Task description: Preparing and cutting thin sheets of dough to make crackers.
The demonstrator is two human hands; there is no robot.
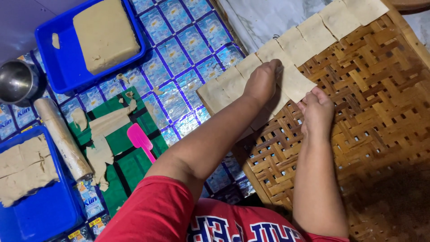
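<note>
the person's left hand (263, 83) lies flat, palm down, on a thin square dough sheet (293, 80) that rests on the woven bamboo tray (376, 116). the fingers are stretched out and pressed on the sheet; they do not close around it. the right hand (317, 113) is just beside it, on the near side, with its fingers bent down on the lower corner of the same sheet. it looks like a light pinch, but it cannot be told for sure if the fingertips hold the edge or only touch it.

beyond the left hand a row of dough squares (322, 27) runs along the tray's edge, each one touching or a little over the next. well apart on the left hand's outer side are a pink scraper (139, 139) on a green board (130, 161), dough scraps (105, 139), a rolling pin (62, 139), a blue tub with a dough block (105, 33), a second blue tub (31, 210) and a steel bowl (15, 80).

the sheet seems thin and soft, so a pull from the right hand while the left one presses could stretch or tear the corner. it could also stick to its neighbour where they overlap, or sag into the gaps of the weave.
</note>
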